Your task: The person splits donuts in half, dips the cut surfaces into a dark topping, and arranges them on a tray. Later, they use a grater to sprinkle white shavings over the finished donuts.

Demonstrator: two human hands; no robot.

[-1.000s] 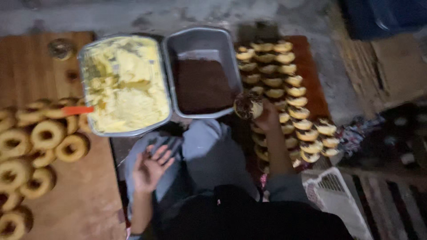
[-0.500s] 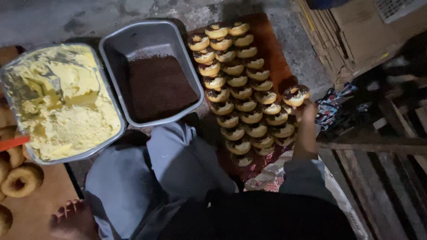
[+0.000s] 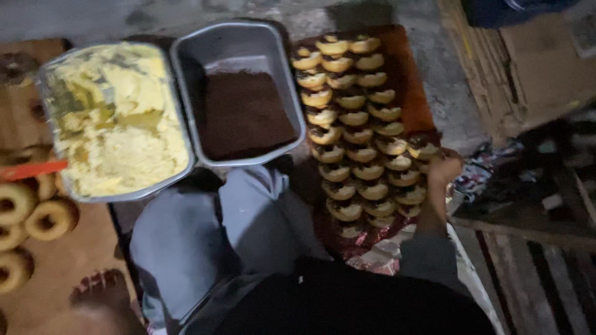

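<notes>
My right hand [image 3: 442, 170] is setting a filled doughnut [image 3: 424, 149] at the right edge of the rows on the board [image 3: 410, 74] (keeping it level, snug beside its neighbours). Left hand's out of view.

We note a rough grey concrete floor [image 3: 124, 18] running along the top of the view, stained and uneven. Light is dim and falls mainly on the centre; the right side sits in deep shadow. At upper right we see flattened brown cardboard [image 3: 534, 74] lying on the floor, with a dark blue object [image 3: 509, 9] at its far edge, kind not discernible. At lower right, dark wooden slats [image 3: 546, 279] with gaps between them. At far left, a brown wooden surface [image 3: 68, 279] lies at floor level. No walls or windows in view.
</notes>
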